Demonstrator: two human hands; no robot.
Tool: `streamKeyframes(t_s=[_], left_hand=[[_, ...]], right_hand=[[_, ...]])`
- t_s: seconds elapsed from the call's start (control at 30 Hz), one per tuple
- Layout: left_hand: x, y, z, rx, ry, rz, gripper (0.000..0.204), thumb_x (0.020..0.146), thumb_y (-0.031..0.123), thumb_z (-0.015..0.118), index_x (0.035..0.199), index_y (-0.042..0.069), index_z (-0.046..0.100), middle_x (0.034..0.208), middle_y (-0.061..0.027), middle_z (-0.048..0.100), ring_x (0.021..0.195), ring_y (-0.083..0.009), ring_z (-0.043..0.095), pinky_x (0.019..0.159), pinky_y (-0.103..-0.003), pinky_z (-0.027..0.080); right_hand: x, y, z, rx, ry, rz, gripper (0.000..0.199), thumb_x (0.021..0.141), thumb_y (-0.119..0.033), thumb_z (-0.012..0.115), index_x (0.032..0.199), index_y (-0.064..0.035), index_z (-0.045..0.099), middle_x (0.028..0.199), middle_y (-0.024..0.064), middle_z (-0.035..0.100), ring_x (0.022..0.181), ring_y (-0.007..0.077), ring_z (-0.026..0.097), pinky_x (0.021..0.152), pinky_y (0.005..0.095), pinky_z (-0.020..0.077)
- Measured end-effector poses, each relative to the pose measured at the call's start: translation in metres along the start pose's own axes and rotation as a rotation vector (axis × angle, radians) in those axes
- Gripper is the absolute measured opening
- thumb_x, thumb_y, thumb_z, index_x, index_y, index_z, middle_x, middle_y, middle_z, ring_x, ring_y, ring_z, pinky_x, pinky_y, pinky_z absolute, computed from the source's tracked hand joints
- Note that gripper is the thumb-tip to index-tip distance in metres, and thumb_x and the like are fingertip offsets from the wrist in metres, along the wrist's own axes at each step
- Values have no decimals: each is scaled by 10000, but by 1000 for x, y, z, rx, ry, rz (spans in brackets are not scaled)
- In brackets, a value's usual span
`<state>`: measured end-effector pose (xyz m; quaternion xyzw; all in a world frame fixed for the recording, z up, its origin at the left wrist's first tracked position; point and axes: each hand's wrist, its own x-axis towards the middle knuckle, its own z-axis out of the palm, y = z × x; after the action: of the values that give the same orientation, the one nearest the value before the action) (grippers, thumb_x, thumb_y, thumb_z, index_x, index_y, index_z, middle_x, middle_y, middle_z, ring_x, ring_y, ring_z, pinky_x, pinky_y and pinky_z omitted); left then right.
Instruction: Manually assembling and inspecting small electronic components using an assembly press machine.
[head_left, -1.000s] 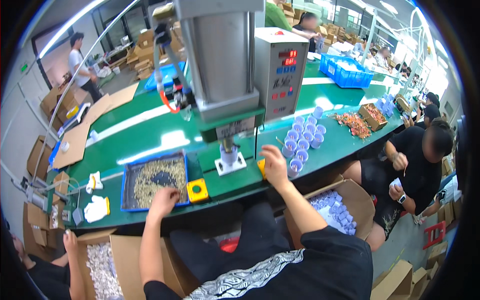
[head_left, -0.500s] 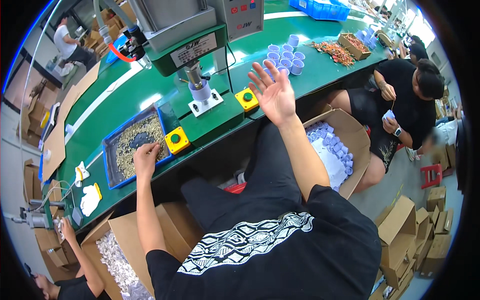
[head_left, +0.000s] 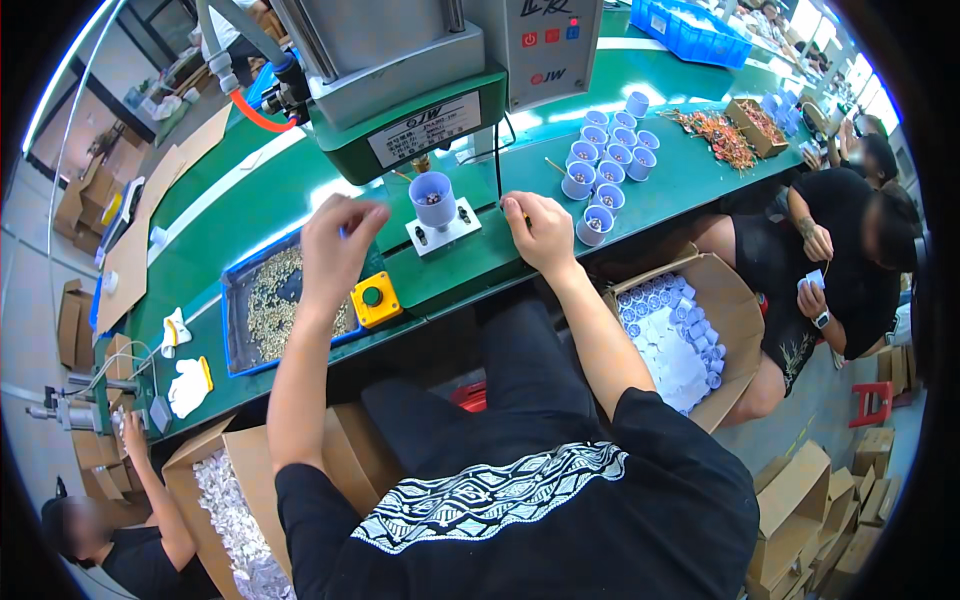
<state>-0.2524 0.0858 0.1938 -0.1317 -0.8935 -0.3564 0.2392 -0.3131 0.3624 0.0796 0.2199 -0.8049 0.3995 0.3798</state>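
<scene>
A pale lilac plastic cup (head_left: 433, 199) stands upright in the white metal fixture (head_left: 444, 236) under the press (head_left: 410, 120), with small metal bits inside. My left hand (head_left: 338, 250) hangs in the air left of the cup, thumb and fingers pinched together; what they hold, if anything, is hidden. My right hand (head_left: 541, 235) is closed, fingers curled, over the green bench to the right of the fixture; anything within it is hidden. The blue tray (head_left: 232, 340) of small brass-coloured parts (head_left: 270, 310) sits below and left of my left hand.
A yellow box with a green button (head_left: 375, 298) sits by the tray. Several filled cups (head_left: 612, 160) stand at right, beyond them a heap of reddish pieces (head_left: 715, 138). White gloves (head_left: 188, 388) lie left. A carton of cups (head_left: 735, 310) and a co-worker (head_left: 845, 240) are at right.
My left hand has risen from the tray toward the press. My right hand, raised and spread before, has come down and curled closed. The press head now stands clear above the cup.
</scene>
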Motion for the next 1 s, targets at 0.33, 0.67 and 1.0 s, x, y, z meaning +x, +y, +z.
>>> streamKeyframes(t_s=[0.33, 0.67, 1.0], left_hand=[[65, 30, 28, 48, -469, -167, 280, 822, 214, 789, 885, -48, 711, 884, -120, 713, 792, -202, 675, 738, -311, 523], [68, 15, 39, 52, -475, -135, 300, 775, 167, 805, 960, -33, 679, 858, -107, 722, 812, -207, 713, 762, -330, 560], [-7, -4, 15, 47, -209, 0, 228, 951, 238, 670, 990, 22, 735, 813, -147, 683, 737, -257, 659, 677, -351, 499]], right_hand=[[-6, -3, -2, 15, -43, 41, 170, 949, -178, 637, 857, -53, 705, 749, 105, 687, 685, 304, 668, 615, 378, 512], [-13, 1, -2, 48, -58, 77, 154, 942, -153, 633, 855, -43, 697, 753, 108, 688, 681, 296, 666, 618, 372, 505], [-43, 8, -10, -40, 140, -50, 65, 902, -61, 615, 944, -27, 651, 923, 131, 667, 886, 319, 595, 820, 401, 479]])
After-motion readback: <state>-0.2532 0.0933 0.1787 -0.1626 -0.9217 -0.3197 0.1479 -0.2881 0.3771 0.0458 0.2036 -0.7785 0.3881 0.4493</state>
